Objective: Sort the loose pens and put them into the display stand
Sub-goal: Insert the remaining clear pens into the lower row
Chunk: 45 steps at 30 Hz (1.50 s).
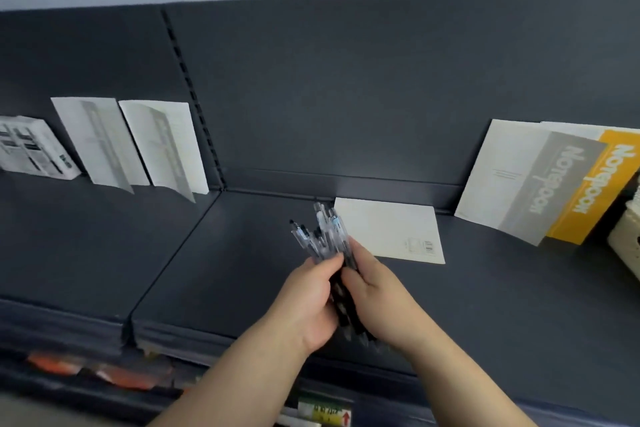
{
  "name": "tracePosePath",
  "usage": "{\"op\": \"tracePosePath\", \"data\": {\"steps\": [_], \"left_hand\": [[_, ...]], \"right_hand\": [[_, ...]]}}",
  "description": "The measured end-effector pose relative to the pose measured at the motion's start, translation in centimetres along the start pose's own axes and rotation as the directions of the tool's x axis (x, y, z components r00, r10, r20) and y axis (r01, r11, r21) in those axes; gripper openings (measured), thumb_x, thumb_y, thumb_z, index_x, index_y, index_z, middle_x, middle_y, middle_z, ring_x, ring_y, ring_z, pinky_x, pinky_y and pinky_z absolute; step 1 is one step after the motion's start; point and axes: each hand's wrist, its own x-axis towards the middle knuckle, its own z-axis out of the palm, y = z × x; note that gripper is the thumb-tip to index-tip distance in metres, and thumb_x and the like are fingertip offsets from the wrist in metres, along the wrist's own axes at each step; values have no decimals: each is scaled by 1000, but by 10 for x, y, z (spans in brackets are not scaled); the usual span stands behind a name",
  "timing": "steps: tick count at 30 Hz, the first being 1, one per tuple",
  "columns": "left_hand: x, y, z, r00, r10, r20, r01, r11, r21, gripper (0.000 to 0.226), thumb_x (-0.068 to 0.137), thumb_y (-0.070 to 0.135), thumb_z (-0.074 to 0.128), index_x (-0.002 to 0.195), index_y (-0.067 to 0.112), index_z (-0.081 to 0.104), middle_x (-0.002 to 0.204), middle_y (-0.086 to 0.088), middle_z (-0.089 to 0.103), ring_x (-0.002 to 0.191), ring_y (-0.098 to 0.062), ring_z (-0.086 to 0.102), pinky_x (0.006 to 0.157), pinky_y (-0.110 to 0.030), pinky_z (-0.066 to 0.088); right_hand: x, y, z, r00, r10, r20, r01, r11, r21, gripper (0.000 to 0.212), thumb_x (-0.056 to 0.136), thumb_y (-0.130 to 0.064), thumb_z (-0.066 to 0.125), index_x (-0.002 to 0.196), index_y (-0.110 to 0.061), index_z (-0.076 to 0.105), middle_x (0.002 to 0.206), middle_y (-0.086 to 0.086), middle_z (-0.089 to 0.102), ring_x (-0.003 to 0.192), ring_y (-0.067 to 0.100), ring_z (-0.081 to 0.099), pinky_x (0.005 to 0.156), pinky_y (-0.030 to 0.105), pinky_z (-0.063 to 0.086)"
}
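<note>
Head view: bundle of pens (320, 236) clasped between left hand (311, 295) and right hand (375, 288), both curled round it, above the dark shelf (207, 270). Splayed ends, possibly uneven grip: liable to slip and scatter.

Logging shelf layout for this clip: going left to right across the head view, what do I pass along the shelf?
Black-and-white printed box, white booklet, second white booklet, pen bundle, flat white notebook, grey-banded notebook, yellow-banded notebook.
</note>
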Motion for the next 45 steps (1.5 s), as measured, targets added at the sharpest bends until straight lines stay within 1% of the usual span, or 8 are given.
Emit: {"op": "tracePosePath", "data": {"steps": [4, 10, 18, 24, 34, 38, 41, 45], "left_hand": [[-10, 23, -44, 997, 73, 41, -73, 997, 9, 27, 96, 14, 48, 119, 20, 62, 110, -7, 71, 102, -23, 66, 78, -36, 51], [-39, 62, -134, 977, 210, 19, -211, 977, 34, 27, 95, 14, 50, 118, 22, 61, 114, -7, 69, 103, -21, 65, 80, -33, 51], [-99, 130, -301, 885, 429, -179, -416, 903, 104, 21, 94, 12, 53, 111, 22, 60, 105, -1, 72, 98, -13, 67, 73, -25, 51], [-152, 175, -418, 834, 464, -298, -466, 882, 69, 24, 94, 10, 53, 115, 17, 60, 108, -8, 70, 102, -21, 67, 82, -34, 53], [-200, 216, -550, 665, 475, -576, -580, 815, 4, 19, 91, 8, 58, 108, 16, 62, 99, -10, 73, 92, -23, 70, 76, -38, 56], [-204, 245, -600, 597, 492, -634, -609, 792, 40, 21, 90, 7, 59, 109, 15, 61, 97, -11, 73, 90, -24, 71, 70, -36, 56], [-197, 277, -640, 556, 505, -660, -616, 784, 80, 21, 90, 7, 59, 108, 16, 60, 96, -10, 73, 90, -23, 71, 72, -37, 56], [-183, 329, -693, 511, 504, -696, -603, 788, 129, 25, 89, 7, 60, 112, 19, 60, 100, -7, 73, 94, -22, 70, 85, -42, 55]], "right_hand": [[15, -8, 41, 997, -67, 30, 65, 995, 72, 47, 97, -6, 34, 122, -42, 50, 111, -25, 64, 109, -9, 55, 89, 4, 40], [42, -24, 140, 988, -145, 54, 150, 981, -120, 39, 96, -24, 34, 128, -43, 46, 119, -14, 58, 121, 13, 46, 103, 38, 41], [66, -90, 325, 965, -214, 149, 242, 949, -202, 31, 99, -21, 33, 122, -28, 52, 114, -30, 46, 131, 7, 29, 114, 31, 22], [75, -133, 456, 936, -226, 269, 262, 960, -104, 28, 100, -20, 31, 105, -22, 59, 103, -13, 55, 109, 3, 40, 98, 22, 32], [106, -172, 612, 854, -148, 499, 177, 984, -12, 39, 92, -45, 31, 110, -25, 59, 113, -4, 58, 110, 11, 53, 100, 39, 43], [137, -188, 661, 776, -149, 613, 169, 985, 26, 28, 100, -31, 33, 106, -27, 60, 107, -4, 52, 97, 2, 54, 85, 20, 45], [171, -201, 702, 724, -145, 674, 163, 986, 37, 28, 100, -32, 32, 91, -36, 58, 106, -4, 53, 97, 4, 55, 88, 26, 47], [233, -222, 759, 674, -139, 725, 132, 989, 67, 27, 98, -28, 39, 103, -26, 66, 108, 1, 62, 98, 10, 61, 90, 33, 51]]}}
